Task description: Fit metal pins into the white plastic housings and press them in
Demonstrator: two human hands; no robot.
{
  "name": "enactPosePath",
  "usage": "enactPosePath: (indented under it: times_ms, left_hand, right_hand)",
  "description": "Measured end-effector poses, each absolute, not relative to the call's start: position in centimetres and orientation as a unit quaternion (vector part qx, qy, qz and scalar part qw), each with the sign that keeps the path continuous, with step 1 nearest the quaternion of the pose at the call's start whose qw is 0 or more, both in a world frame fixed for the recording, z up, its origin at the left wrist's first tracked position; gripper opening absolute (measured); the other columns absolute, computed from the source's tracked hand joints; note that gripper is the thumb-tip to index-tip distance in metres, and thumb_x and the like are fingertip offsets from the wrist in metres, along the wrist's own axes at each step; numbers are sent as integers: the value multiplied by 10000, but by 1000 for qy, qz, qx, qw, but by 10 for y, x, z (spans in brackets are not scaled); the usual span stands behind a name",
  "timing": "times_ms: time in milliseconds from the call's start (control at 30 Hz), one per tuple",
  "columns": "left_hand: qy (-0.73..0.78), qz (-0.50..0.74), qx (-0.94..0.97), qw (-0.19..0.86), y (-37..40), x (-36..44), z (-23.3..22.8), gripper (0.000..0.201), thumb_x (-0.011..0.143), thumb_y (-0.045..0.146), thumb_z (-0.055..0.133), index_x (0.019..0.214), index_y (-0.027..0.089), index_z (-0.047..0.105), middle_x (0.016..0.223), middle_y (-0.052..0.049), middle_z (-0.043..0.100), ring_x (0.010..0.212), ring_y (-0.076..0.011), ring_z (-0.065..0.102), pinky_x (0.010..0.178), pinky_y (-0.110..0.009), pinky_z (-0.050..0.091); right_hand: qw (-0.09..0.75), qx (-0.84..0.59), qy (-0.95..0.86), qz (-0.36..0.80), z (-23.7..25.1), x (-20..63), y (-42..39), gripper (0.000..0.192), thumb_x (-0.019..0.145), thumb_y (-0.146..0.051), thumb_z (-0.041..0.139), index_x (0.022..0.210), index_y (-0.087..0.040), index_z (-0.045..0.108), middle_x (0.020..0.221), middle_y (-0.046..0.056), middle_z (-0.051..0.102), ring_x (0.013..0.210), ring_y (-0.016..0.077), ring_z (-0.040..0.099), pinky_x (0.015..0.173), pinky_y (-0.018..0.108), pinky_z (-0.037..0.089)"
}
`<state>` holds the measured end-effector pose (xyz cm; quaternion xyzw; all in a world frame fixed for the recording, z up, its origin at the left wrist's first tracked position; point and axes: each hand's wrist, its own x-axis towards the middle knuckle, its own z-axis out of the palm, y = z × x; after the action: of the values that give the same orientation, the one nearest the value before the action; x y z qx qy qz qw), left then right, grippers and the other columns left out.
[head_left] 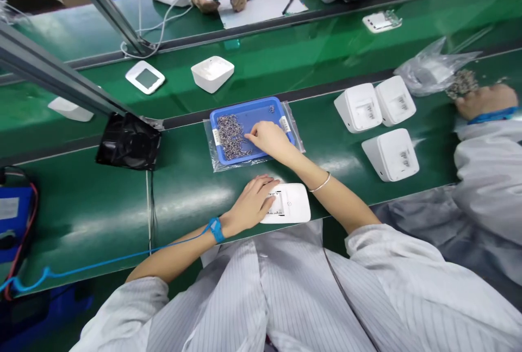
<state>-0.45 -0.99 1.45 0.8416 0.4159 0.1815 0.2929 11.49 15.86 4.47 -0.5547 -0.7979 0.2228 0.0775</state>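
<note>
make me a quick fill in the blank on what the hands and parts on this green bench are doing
1. The right hand reaches into a shallow tray coloured ____.
2. The left hand rests on a white ____ lying flat at the bench's near edge.
3. The left wrist wears a blue ____ with a coiled cord.
4. To the right stand ____ white boxes in a group.

Missing words: blue; box; strap; three
</note>
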Motion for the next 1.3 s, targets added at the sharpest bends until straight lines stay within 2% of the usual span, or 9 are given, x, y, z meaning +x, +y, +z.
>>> enactPosePath:
  times_ms: [267,400,533,600,700,767,867,1100,1300]
  left_hand:
    - [475,184,824,250,-12,7,14,434,1043,280,343,1405,77,473,1306,-165,552,1188,-285,493,1051,-467,440]
    - [510,164,807,250,-16,14,14,471,1044,309,310,1439,89,444,1318,-172,521,1134,-299,477,1007,-494,418]
    - [489,198,807,265,-7,3,14,526,1040,409,329,1423,66,445,1329,-178,523,1208,-302,474,1057,-487,400]
    - [434,202,825,298,1,-7,14,650,1011,544,385,1443,59,409,1410,-202,488,1350,-335,415,1171,-534,301]
    - [346,150,857,352,10,-18,14,875,937,693,470,1549,106,252,1578,-197,347,1531,-353,205,1269,-568,76]
    - [332,129,864,357,12,-19,14,942,917,713,501,1589,143,165,1623,-172,293,1558,-350,133,1272,-581,24]
    - [338,139,866,342,11,-15,13,938,911,719,512,1596,178,168,1626,-143,311,1558,-358,134,1264,-609,2]
    - [347,156,854,356,8,-11,14,881,904,684,556,1573,201,247,1583,-124,401,1550,-355,181,1265,-626,1]
    - [344,178,842,375,7,-9,13,821,907,666,564,1545,221,301,1583,-109,404,1547,-364,185,1262,-642,-19]
  right_hand:
    - [52,-543,-824,153,42,104,162,261,940,-228,505,1066,-103,696,1140,165,681,1012,284,665,888,396,502]
    - [39,-535,-825,178,55,110,159,209,851,-206,576,984,-96,695,1006,154,708,984,291,652,887,392,484]
    - [88,-529,-816,218,90,137,112,174,846,-243,586,956,-144,679,894,85,695,842,215,640,779,327,472]
    - [90,-520,-812,249,104,154,73,176,868,-273,573,962,-157,666,848,48,680,752,168,624,719,289,447]
    - [24,-517,-815,259,104,173,20,200,908,-328,558,969,-161,649,751,18,656,613,134,572,612,265,365]
    - [-45,-514,-828,222,93,178,-2,228,940,-331,515,990,-146,638,695,26,642,563,143,547,560,273,284]
    - [-97,-525,-832,150,73,176,-15,279,987,-332,430,999,-138,629,659,44,637,556,165,554,537,289,195]
    - [18,-516,-853,75,52,172,-27,313,1043,-341,399,978,-169,653,749,0,710,595,102,593,523,280,217]
    - [48,-524,-850,21,48,176,-33,314,1041,-308,428,897,-185,678,650,-28,675,530,74,550,500,281,202]
